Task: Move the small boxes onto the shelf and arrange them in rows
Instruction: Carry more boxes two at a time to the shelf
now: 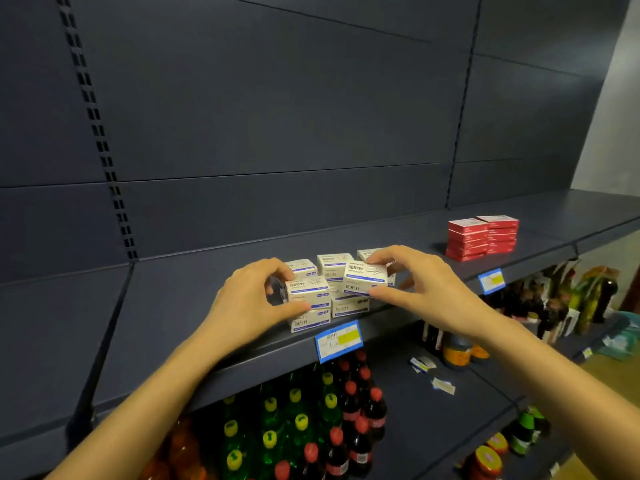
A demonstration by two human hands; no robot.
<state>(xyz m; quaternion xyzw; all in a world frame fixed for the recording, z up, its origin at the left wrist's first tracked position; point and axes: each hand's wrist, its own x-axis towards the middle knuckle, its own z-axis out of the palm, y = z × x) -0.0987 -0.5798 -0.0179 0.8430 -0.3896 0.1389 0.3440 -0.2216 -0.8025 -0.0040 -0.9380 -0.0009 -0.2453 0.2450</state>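
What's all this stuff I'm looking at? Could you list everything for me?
shelf: one, dark blue-grey, across the middle
white boxes: about ten, white with blue stripe, stacked at the shelf's centre
red boxes: two stacks, red, same shelf, further right
price tags: two, blue with yellow, on the shelf's front edge
green bottles: several, yellow caps, lower shelf
dark bottles: several, red caps, beside the green ones
left hand: one, grips the left front stack
right hand: one, pinches one white box

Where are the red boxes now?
In the head view, the red boxes sit stacked on the shelf, right of the white boxes and the right hand.
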